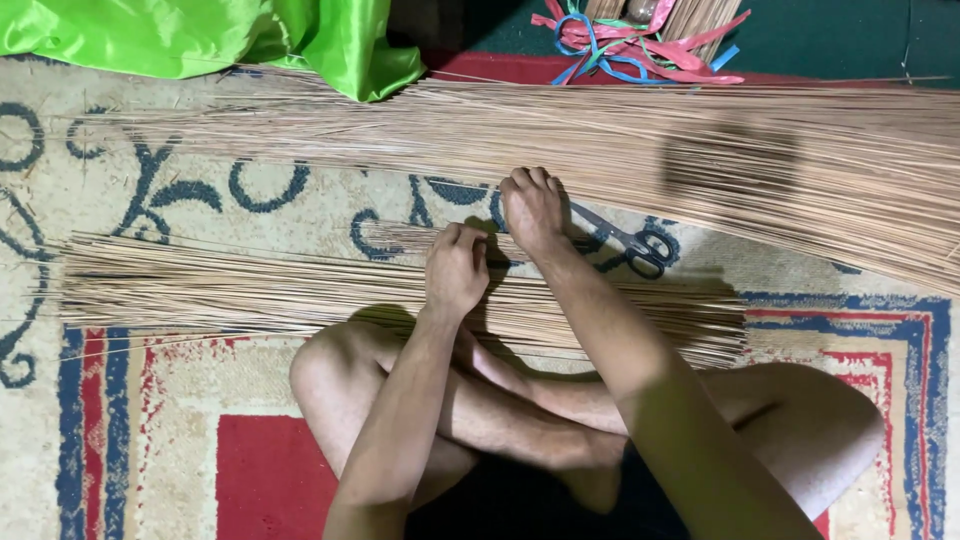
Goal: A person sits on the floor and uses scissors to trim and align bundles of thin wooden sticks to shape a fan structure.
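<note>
I sit cross-legged on a patterned rug point(150, 440). A flat bundle of thin tan sticks point(220, 290) lies across the rug just in front of my knees. My left hand point(455, 270) is closed on a few sticks at the bundle's far edge. Just beyond it, my right hand point(533, 208) presses down with curled fingers on a small bunch of sticks point(400, 237). A much larger pile of the same sticks point(700, 150) stretches across the rug farther away.
Scissors with black handles point(635, 243) lie on the rug right of my right hand. A bright green shiny cloth point(200, 35) sits at the far left. Pink, blue and green plastic strips point(630, 45) lie tangled at the far middle.
</note>
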